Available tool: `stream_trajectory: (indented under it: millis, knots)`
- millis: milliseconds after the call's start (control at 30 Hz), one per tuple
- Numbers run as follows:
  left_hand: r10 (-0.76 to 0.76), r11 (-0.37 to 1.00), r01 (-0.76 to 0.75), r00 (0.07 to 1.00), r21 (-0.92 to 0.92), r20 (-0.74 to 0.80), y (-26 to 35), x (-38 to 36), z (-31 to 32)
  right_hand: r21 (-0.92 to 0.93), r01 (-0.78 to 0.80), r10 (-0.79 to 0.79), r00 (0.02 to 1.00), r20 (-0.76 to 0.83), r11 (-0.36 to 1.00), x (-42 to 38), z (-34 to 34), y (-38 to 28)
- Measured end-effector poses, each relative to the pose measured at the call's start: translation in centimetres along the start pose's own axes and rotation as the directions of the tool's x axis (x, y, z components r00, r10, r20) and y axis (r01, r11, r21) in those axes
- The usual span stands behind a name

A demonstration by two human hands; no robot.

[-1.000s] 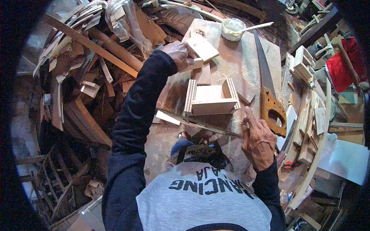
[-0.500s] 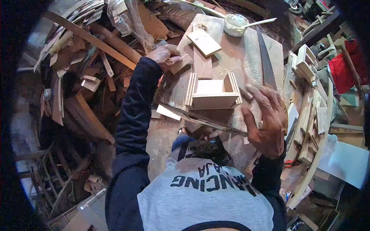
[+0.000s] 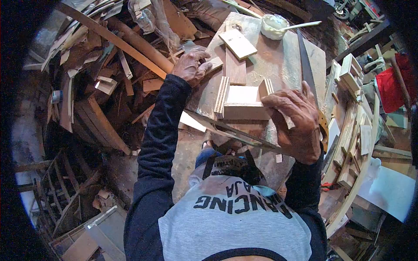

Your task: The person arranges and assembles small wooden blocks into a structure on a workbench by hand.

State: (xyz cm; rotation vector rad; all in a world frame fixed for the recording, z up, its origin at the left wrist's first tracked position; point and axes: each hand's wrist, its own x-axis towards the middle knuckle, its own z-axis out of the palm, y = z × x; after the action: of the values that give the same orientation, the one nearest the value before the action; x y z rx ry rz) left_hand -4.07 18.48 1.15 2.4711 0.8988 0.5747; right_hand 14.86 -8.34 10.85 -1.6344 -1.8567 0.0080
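A small open wooden box frame (image 3: 246, 112) with layered plywood sides stands near the front edge of the work board. My right hand (image 3: 296, 119) is curled at its right side, fingertips touching the upper edge. A small pale wood strip (image 3: 287, 120) shows between the fingers and thumb of that hand. To the left, my left hand (image 3: 191, 67) is bent with its fingertips on a small flat wood piece (image 3: 214, 65). Beyond the box lie a reddish wood strip (image 3: 235, 71) and a pale rectangular wood block (image 3: 238, 44) resting across it.
A tub of white paste (image 3: 274, 28) with a stick (image 3: 305, 25) in it stands at the back of the work board (image 3: 278, 58). A handsaw (image 3: 305, 61) lies along the right. Wood scraps (image 3: 104, 126) pile up at left; wooden box parts (image 3: 348, 74) are at right.
My right hand has moved in and closed at the box's right side. My left hand stays by the small wood piece. The whole view has shifted slightly.
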Motion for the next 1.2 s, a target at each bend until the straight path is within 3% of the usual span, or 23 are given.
stream_trajectory:
  millis: [133,233,333,433,467,667,733,800,967,1067,1100,1167,1200]
  knots:
    - [0.001,0.997,-0.001,1.0,0.072,0.002,0.4,-0.2,-0.2,0.086,-0.07,0.087,0.973,-0.212,0.994,-0.3,-1.3,0.3]
    - [0.041,0.996,-0.037,0.998,0.08,-0.048,0.1,-0.6,0.4,0.246,-0.226,0.317,0.841,-0.439,0.942,-0.5,-2.5,0.5]
    - [0.093,0.992,-0.087,0.994,0.089,-0.061,-0.3,-0.7,0.8,0.394,-0.314,0.491,0.7,-0.519,0.864,-0.1,-2.8,2.6]
    - [0.145,0.984,-0.134,0.986,0.121,-0.085,0.1,-1.0,0.7,0.049,-0.461,0.416,0.745,-0.521,0.886,0.1,-3.1,5.6]
    - [0.134,0.985,-0.125,0.988,0.12,-0.078,0.1,-1.0,0.7,0.01,-0.478,0.41,0.742,-0.531,0.878,0.3,-3.0,6.4]
    - [0.154,0.975,-0.127,0.978,0.182,-0.141,-0.1,-1.6,1.2,-0.003,-0.585,0.541,0.753,-0.375,0.811,1.1,-1.4,10.1]
    - [0.136,0.991,-0.131,0.971,0.037,-0.199,0.2,-2.1,1.3,-0.013,-0.606,0.569,0.755,-0.326,0.796,1.0,-0.7,11.2]
    - [0.146,0.988,-0.153,0.963,-0.011,-0.226,0.4,-2.8,1.0,-0.093,-0.603,0.544,0.766,-0.342,0.792,0.9,-0.4,11.5]
    - [-0.047,0.98,0.011,0.983,-0.199,-0.179,4.1,-5.3,-1.6,-0.21,-0.605,0.527,0.783,-0.33,0.768,0.2,0.8,13.1]
    - [-0.132,0.963,0.093,0.981,-0.253,-0.14,6.8,-6.7,-3.0,-0.318,-0.489,0.346,0.843,-0.412,0.812,-0.7,1.6,14.2]
    - [-0.069,0.987,0.038,0.978,-0.153,-0.198,7.5,-7.1,-3.3,-0.357,-0.451,0.283,0.856,-0.433,0.818,-1.0,1.7,14.2]
    - [0.078,0.996,-0.064,0.952,0.056,-0.297,9.0,-7.8,-3.8,-0.285,-0.5,0.347,0.823,-0.449,0.818,-0.2,-0.1,11.6]
    - [0.033,0.999,-0.033,0.946,0.005,-0.322,11.3,-8.3,-4.2,-0.21,-0.525,0.39,0.797,-0.461,0.825,-0.1,-0.8,10.7]
